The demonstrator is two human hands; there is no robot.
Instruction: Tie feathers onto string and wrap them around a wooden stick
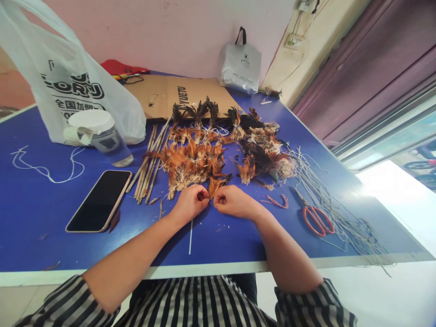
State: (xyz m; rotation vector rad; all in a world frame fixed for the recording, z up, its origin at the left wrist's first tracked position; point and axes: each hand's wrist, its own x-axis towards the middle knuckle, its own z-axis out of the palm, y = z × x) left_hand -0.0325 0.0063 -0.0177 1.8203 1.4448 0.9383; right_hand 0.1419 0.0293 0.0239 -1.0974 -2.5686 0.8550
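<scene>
Near the front edge of the smooth blue tabletop (235, 247), my left hand (190, 202) and right hand (235, 202) are closed at the base of one orange feather bunch (215, 185); what each pinches is hidden. Beyond, fluffy feathers (195, 160) overlap indistinctly.

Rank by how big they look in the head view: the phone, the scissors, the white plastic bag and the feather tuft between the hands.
Largest to smallest:
1. White plastic bag
2. Phone
3. Scissors
4. Feather tuft, counting only the part that shows
</scene>
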